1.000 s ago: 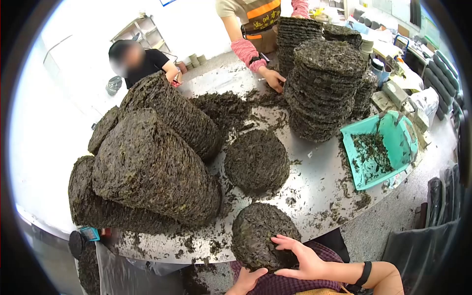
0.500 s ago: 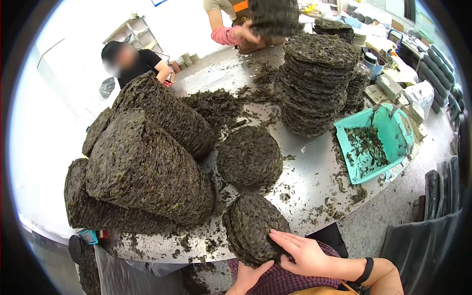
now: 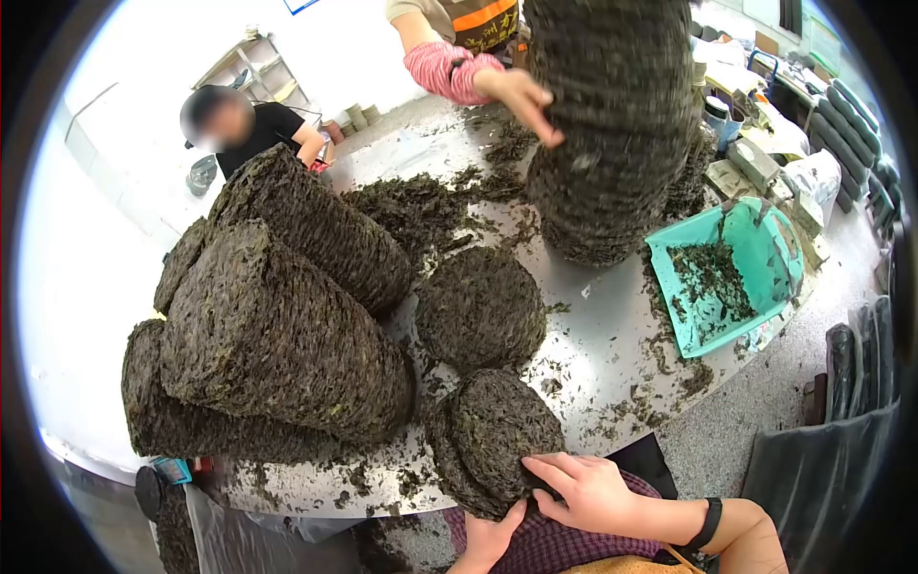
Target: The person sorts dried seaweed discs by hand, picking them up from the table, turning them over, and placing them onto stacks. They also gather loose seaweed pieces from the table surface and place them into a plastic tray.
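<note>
A few round, dark dried seaweed sheets [image 3: 497, 430] are tilted at the table's near edge, the top one offset from those below. My left hand [image 3: 490, 538] grips their lower edge, thumb on top and fingers hidden beneath. On the right edge, my right hand [image 3: 585, 490] pinches the upper sheet, thumb near the rim and fingers over its face. Just beyond lies another round seaweed stack [image 3: 481, 308], flat on the table.
Big seaweed rolls [image 3: 287, 335] lie piled on the left. A co-worker's hand [image 3: 524, 100] is beside a tall seaweed stack [image 3: 612, 143]. A turquoise scoop [image 3: 712, 325] with scraps stands right on the metal table [image 3: 593, 354]. Another person [image 3: 258, 129] is at the back left.
The top seaweed sheet in my hands has shifted right of the ones under it. The co-worker's bundle has come down over the tall stack, and one of their hands is off it.
</note>
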A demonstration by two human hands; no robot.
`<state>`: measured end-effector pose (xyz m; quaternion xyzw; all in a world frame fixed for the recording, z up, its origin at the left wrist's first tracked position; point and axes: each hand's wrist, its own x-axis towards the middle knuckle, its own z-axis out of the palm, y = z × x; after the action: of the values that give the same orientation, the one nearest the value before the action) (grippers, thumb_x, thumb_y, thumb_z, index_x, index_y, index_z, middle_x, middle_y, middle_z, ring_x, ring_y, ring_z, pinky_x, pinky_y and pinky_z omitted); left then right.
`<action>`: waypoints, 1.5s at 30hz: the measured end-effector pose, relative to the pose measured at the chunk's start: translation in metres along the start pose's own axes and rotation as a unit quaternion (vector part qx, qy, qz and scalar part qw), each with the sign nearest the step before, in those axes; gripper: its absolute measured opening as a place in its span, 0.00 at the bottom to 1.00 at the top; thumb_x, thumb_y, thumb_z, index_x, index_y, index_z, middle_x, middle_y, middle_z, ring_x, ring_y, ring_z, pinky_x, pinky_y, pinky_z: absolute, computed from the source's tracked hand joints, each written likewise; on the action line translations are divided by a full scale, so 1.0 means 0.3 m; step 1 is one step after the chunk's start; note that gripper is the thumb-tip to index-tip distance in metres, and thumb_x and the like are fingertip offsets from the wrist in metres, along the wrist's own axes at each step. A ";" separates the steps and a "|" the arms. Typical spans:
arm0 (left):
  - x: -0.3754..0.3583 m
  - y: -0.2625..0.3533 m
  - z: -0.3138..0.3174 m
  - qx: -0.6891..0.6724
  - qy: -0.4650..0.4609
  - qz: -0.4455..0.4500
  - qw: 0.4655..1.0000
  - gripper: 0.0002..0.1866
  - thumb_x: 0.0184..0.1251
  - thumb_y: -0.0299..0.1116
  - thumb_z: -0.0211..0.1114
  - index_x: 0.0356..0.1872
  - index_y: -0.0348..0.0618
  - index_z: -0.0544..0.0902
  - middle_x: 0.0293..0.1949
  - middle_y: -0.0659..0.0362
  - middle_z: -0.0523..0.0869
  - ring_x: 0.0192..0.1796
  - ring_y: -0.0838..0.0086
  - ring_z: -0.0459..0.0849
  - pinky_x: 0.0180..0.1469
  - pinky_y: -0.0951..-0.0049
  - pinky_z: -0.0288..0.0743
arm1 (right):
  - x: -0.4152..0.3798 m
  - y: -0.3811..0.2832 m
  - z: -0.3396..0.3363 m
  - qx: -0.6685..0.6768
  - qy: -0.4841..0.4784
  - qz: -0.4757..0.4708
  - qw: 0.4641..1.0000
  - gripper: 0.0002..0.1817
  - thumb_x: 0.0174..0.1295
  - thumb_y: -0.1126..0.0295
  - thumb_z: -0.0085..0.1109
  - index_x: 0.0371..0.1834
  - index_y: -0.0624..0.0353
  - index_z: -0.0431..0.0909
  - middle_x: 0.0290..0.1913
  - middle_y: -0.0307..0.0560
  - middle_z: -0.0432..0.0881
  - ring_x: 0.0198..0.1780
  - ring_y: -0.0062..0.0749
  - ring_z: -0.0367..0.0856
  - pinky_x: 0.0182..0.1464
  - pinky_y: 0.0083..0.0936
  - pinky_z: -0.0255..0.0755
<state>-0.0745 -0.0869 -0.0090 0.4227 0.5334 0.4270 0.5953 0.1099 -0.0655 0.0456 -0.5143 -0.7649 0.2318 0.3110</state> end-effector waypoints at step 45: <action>-0.090 -0.005 -0.089 -0.169 0.061 -0.234 0.956 0.30 0.62 0.18 0.61 0.67 0.43 0.66 0.63 0.55 0.71 0.64 0.61 0.71 0.65 0.56 0.69 | -0.056 0.095 0.098 0.078 -0.061 -0.027 0.995 0.36 0.57 0.57 0.65 0.65 0.66 0.66 0.67 0.61 0.68 0.67 0.51 0.69 0.64 0.35 0.70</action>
<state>-0.1028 -0.1119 -0.0051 0.1528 0.5730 0.3844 0.7075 0.1119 -0.0719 0.0018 -0.4521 -0.7758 0.3135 0.3089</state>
